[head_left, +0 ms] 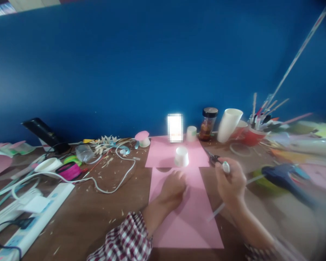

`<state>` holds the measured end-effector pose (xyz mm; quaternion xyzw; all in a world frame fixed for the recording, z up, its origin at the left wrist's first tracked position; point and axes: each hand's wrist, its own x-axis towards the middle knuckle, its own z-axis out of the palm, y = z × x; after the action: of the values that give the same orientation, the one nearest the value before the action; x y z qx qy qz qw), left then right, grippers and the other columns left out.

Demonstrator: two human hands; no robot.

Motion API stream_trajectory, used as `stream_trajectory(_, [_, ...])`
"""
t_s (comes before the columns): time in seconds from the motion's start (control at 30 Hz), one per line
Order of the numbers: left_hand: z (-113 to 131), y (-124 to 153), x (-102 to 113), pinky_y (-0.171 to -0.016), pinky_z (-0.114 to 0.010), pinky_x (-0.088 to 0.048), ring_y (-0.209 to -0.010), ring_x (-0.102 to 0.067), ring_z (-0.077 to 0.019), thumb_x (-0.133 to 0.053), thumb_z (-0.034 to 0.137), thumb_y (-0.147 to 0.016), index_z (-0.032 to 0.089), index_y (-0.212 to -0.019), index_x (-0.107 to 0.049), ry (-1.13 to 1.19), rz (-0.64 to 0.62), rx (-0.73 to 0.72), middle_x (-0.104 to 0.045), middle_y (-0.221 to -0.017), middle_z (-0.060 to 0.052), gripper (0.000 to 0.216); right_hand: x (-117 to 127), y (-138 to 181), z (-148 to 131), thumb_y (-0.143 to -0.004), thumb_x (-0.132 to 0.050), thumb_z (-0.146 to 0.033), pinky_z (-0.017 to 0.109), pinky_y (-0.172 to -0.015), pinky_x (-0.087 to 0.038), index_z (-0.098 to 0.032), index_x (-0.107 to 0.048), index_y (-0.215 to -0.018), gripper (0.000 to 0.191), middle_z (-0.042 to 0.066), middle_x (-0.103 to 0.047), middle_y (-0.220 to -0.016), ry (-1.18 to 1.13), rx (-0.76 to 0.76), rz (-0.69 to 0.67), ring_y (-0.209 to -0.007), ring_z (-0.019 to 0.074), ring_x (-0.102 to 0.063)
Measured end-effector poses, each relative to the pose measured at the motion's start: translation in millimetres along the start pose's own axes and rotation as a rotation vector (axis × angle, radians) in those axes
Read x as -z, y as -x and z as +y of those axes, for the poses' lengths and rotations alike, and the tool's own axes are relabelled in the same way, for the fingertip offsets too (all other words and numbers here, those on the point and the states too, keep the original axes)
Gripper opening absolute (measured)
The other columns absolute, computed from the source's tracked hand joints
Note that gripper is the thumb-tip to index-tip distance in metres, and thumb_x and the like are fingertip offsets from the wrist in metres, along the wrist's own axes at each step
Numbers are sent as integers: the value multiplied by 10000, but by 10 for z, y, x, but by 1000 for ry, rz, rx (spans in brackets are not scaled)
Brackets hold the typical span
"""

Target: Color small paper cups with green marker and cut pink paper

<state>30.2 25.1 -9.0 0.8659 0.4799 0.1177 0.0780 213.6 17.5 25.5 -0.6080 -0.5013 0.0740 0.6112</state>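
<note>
My left hand [176,185] rests on a long sheet of pink paper [184,232], its fingers curled in; whatever may be under them is hidden. My right hand [232,181] is closed around a white pen-like stick [226,167] whose blunt end shows above the thumb. Just past its fingers are scissors [214,158] with dark handles; I cannot tell whether the hand touches them. In front of the left hand, a small white paper cup [182,157] stands upside down on a second pink sheet [160,154]. A bright, blurred-out screen [175,128] stands behind it.
At the back are another small cup [191,133], a pink-topped cup [143,138], a dark-lidded jar [209,124] and a tall white cup [229,125]. A blue glue gun [285,179] lies right. Left are a power strip [47,214], white cable [105,191] and tape rolls [69,171].
</note>
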Motion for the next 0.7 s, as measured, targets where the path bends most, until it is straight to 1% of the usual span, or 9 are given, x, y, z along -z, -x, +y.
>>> stream_trajectory(0.13, [-44,21,15,-875,-362,-441,-1049,-472,-244,-546,311,-828,193,-1036,-523,54,96,39,-563,-1087,-80,240,2,15,12,-752,-581,-299,245,-542,-407,-171,-623,-905,203,16,-610,-728,-8,-19,-22,-577,129,-514])
stream_trajectory(0.23, [-61,34,27,-871,-375,-440,-1028,-475,-255,-588,370,-797,186,-1040,-526,51,124,67,-562,-1071,-85,312,2,27,11,-756,-582,-297,237,-528,-404,-177,-626,-911,201,12,-611,-725,1,-22,-41,-559,123,-507])
stream_trajectory(0.37, [-68,41,22,-867,-368,-440,-1018,-478,-254,-615,409,-769,154,-1117,-490,63,170,118,-545,-1069,-98,449,-4,35,17,-758,-581,-307,229,-512,-402,-178,-627,-905,201,11,-611,-727,11,-11,-55,-539,115,-498])
stream_trajectory(0.4, [-65,40,18,-860,-367,-442,-1010,-482,-254,-615,412,-767,150,-1106,-493,54,171,131,-545,-1059,-99,445,-6,37,23,-758,-580,-310,228,-510,-401,-179,-626,-905,202,9,-609,-725,9,-12,-58,-537,115,-497])
stream_trajectory(0.47, [-53,39,11,-828,-368,-451,-969,-497,-254,-603,419,-775,154,-1016,-527,12,140,150,-556,-1017,-97,367,-9,44,37,-762,-576,-318,230,-514,-404,-181,-622,-905,203,9,-609,-723,17,-13,-67,-544,119,-501])
stream_trajectory(0.53, [-27,43,4,-804,-375,-458,-924,-516,-256,-573,418,-799,158,-909,-547,-38,87,158,-574,-966,-99,283,-12,56,39,-764,-576,-330,237,-537,-413,-183,-620,-898,204,12,-615,-728,47,7,-113,-568,128,-514])
stream_trajectory(0.57, [-11,49,0,-812,-381,-456,-919,-522,-258,-552,410,-816,158,-888,-550,-59,69,154,-582,-956,-104,262,-12,63,29,-766,-576,-338,240,-546,-415,-183,-619,-893,205,11,-615,-723,61,16,-149,-575,131,-517])
stream_trajectory(0.63, [23,66,-5,-842,-390,-450,-933,-532,-260,-505,382,-849,154,-914,-551,-81,66,140,-590,-970,-115,241,-11,69,-21,-776,-573,-358,238,-544,-411,-184,-616,-881,207,3,-606,-693,73,10,-255,-568,129,-510])
stream_trajectory(0.7, [49,83,0,-861,-393,-446,-954,-535,-262,-483,367,-861,155,-953,-544,-82,89,146,-590,-997,-118,239,-17,51,-107,-793,-560,-385,227,-498,-386,-182,-611,-882,227,-18,-567,-624,49,-54,-358,-516,116,-472])
